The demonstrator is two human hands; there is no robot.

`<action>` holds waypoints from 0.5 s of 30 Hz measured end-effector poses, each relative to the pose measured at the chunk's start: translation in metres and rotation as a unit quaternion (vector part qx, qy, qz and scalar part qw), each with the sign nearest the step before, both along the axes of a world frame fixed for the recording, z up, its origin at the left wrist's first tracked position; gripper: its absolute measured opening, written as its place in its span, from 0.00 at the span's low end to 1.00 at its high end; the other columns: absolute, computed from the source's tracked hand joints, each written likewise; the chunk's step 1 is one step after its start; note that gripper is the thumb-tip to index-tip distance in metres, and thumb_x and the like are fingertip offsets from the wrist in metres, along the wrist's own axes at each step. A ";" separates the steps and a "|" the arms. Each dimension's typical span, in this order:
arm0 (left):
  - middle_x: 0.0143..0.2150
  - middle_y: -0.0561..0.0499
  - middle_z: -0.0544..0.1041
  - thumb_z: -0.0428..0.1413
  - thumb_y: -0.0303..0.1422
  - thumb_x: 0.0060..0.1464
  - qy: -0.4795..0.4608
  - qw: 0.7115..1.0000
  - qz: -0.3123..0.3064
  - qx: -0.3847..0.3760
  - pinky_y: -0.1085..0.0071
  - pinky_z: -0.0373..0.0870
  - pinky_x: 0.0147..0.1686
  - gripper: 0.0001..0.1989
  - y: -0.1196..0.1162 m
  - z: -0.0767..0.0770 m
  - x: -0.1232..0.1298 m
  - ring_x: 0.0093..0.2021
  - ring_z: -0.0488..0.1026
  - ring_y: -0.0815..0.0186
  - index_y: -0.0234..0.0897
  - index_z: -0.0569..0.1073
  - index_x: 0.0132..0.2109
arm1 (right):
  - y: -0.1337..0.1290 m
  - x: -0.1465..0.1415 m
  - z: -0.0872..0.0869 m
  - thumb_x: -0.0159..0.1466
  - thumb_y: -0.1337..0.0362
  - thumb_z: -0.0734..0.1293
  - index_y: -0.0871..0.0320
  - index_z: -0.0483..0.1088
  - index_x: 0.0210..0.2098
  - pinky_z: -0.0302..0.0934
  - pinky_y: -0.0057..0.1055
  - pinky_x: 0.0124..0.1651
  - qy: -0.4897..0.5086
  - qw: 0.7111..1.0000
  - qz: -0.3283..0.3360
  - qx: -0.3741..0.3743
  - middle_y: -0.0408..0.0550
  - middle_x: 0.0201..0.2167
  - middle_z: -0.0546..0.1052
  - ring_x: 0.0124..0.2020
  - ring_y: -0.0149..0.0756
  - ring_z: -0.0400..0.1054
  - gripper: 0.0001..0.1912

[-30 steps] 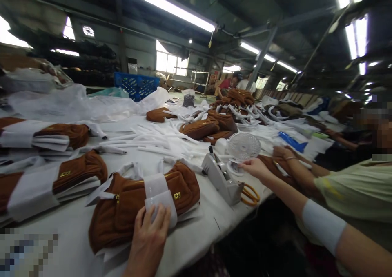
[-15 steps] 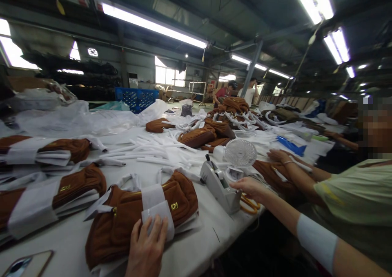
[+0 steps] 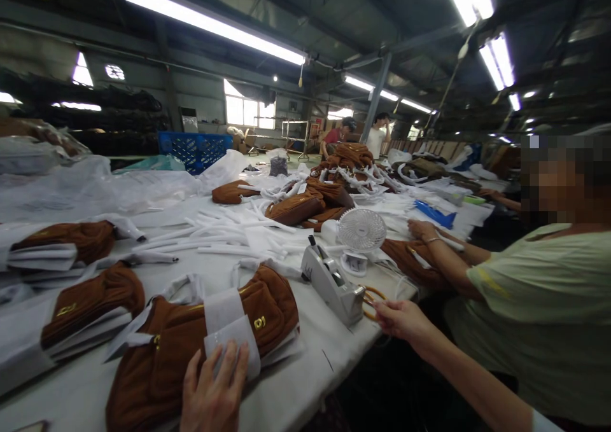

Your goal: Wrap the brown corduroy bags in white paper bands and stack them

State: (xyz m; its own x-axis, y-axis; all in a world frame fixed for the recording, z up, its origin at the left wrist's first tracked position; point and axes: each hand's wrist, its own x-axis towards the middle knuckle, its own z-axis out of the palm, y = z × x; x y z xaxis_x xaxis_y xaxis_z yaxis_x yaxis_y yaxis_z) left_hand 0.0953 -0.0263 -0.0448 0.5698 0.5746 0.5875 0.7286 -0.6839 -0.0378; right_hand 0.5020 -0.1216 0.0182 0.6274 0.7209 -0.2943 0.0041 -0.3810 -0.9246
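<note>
A brown bag (image 3: 176,336) with gold fittings lies at the front of the table, a white paper band (image 3: 224,317) wrapped round its middle. Fingers spread, my left hand (image 3: 217,381) rests flat on the band's lower part. My right hand (image 3: 405,320) is closed in a pinch just right of the grey tape dispenser (image 3: 334,285); whatever lies between its fingertips is too small to make out. Orange-handled scissors (image 3: 370,299) lie behind the dispenser, partly hidden. A small white fan (image 3: 361,230) stands beyond it.
More banded brown bags (image 3: 95,298) lie at the left. White tubes (image 3: 224,228) and a heap of brown bags (image 3: 334,190) are further back. At the right, a person in a light green shirt (image 3: 544,279) handles another brown bag (image 3: 413,263).
The view has shifted, so most things appear further left. My right hand has moved back from the dispenser's front end toward the table's edge. My left hand stays on the band.
</note>
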 end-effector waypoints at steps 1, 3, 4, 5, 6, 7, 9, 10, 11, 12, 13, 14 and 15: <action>0.54 0.49 0.76 0.56 0.32 0.56 0.003 1.000 0.001 -0.002 0.49 0.48 0.64 0.20 0.000 0.001 0.000 0.53 0.69 0.54 0.46 0.74 0.56 | -0.003 -0.002 -0.008 0.41 0.48 0.78 0.61 0.73 0.24 0.61 0.27 0.24 0.040 0.999 -0.009 -0.005 0.46 0.19 0.71 0.21 0.30 0.64 0.23; 0.54 0.49 0.76 0.55 0.30 0.55 0.007 1.000 0.002 -0.002 0.49 0.48 0.65 0.21 -0.001 0.003 0.000 0.54 0.69 0.54 0.46 0.74 0.57 | -0.004 -0.006 -0.021 0.42 0.50 0.78 0.60 0.72 0.24 0.61 0.27 0.24 0.077 0.996 -0.035 -0.009 0.45 0.20 0.71 0.20 0.28 0.63 0.22; 0.54 0.49 0.77 0.55 0.29 0.55 0.008 1.000 0.002 0.000 0.49 0.48 0.65 0.21 -0.001 0.004 0.000 0.54 0.69 0.54 0.46 0.74 0.57 | -0.003 -0.008 -0.026 0.43 0.50 0.78 0.60 0.72 0.24 0.61 0.27 0.23 0.076 0.996 -0.050 -0.005 0.45 0.20 0.71 0.19 0.28 0.62 0.21; 0.53 0.49 0.77 0.55 0.30 0.56 0.008 1.000 0.002 0.002 0.49 0.48 0.65 0.21 -0.001 0.004 0.000 0.54 0.69 0.54 0.46 0.74 0.57 | -0.001 -0.009 -0.029 0.43 0.51 0.78 0.60 0.72 0.25 0.61 0.27 0.23 0.071 0.996 -0.062 -0.001 0.45 0.20 0.71 0.19 0.28 0.62 0.21; 0.53 0.49 0.77 0.55 0.30 0.56 0.009 1.000 0.002 0.004 0.50 0.48 0.65 0.21 -0.001 0.004 0.000 0.54 0.69 0.54 0.46 0.74 0.56 | 0.000 -0.011 -0.032 0.43 0.51 0.78 0.60 0.72 0.27 0.61 0.28 0.22 0.064 0.995 -0.071 0.003 0.45 0.20 0.71 0.19 0.29 0.62 0.21; 0.53 0.49 0.77 0.55 0.30 0.56 0.010 1.000 0.003 0.006 0.50 0.47 0.65 0.20 -0.001 0.004 0.000 0.54 0.69 0.54 0.46 0.74 0.56 | 0.002 -0.012 -0.033 0.43 0.52 0.78 0.60 0.73 0.29 0.61 0.28 0.22 0.056 0.995 -0.076 0.008 0.45 0.20 0.71 0.18 0.29 0.62 0.21; 0.53 0.49 0.77 0.54 0.31 0.57 0.014 1.000 0.005 0.009 0.49 0.47 0.65 0.20 0.000 0.003 0.000 0.54 0.69 0.54 0.46 0.74 0.56 | 0.004 -0.014 -0.035 0.44 0.51 0.77 0.59 0.74 0.32 0.61 0.28 0.21 0.036 0.996 -0.080 0.024 0.45 0.20 0.72 0.18 0.30 0.62 0.23; 0.53 0.49 0.77 0.54 0.31 0.57 0.016 1.000 0.006 0.009 0.49 0.47 0.65 0.20 0.000 0.003 0.000 0.54 0.69 0.54 0.45 0.74 0.56 | 0.005 -0.015 -0.036 0.44 0.51 0.77 0.60 0.74 0.33 0.61 0.29 0.21 0.026 0.996 -0.079 0.036 0.45 0.20 0.72 0.18 0.30 0.62 0.23; 0.53 0.49 0.77 0.54 0.31 0.57 0.018 1.000 0.007 0.009 0.49 0.47 0.65 0.20 -0.001 0.002 0.000 0.54 0.69 0.54 0.45 0.74 0.56 | 0.005 -0.016 -0.037 0.44 0.50 0.76 0.60 0.75 0.33 0.61 0.29 0.22 0.015 0.996 -0.076 0.050 0.45 0.20 0.72 0.18 0.30 0.62 0.23; 0.53 0.49 0.77 0.54 0.30 0.57 0.019 1.000 0.007 0.008 0.49 0.47 0.65 0.20 -0.001 0.002 0.000 0.54 0.69 0.54 0.46 0.74 0.57 | 0.005 -0.017 -0.039 0.45 0.49 0.76 0.60 0.75 0.32 0.61 0.29 0.21 0.004 0.995 -0.073 0.062 0.45 0.20 0.72 0.18 0.30 0.62 0.23; 0.54 0.49 0.77 0.54 0.30 0.57 0.019 1.000 0.007 0.008 0.49 0.47 0.65 0.20 -0.001 0.002 0.000 0.54 0.69 0.54 0.46 0.74 0.57 | 0.006 -0.018 -0.040 0.45 0.48 0.76 0.60 0.76 0.31 0.61 0.29 0.21 -0.005 0.995 -0.072 0.072 0.45 0.19 0.71 0.18 0.30 0.62 0.24; 0.54 0.49 0.77 0.54 0.30 0.57 0.019 1.000 0.007 0.008 0.49 0.46 0.65 0.20 -0.001 0.002 0.000 0.54 0.69 0.54 0.46 0.74 0.57 | 0.006 -0.018 -0.042 0.45 0.47 0.75 0.60 0.76 0.31 0.60 0.29 0.21 -0.011 0.994 -0.072 0.079 0.45 0.19 0.71 0.18 0.30 0.62 0.24; 0.53 0.49 0.77 0.54 0.30 0.57 0.020 1.000 0.006 0.009 0.49 0.46 0.65 0.21 -0.001 0.002 0.000 0.54 0.69 0.54 0.46 0.74 0.57 | 0.007 -0.018 -0.043 0.45 0.46 0.75 0.60 0.76 0.30 0.60 0.29 0.21 -0.014 0.994 -0.074 0.085 0.44 0.18 0.71 0.17 0.30 0.61 0.24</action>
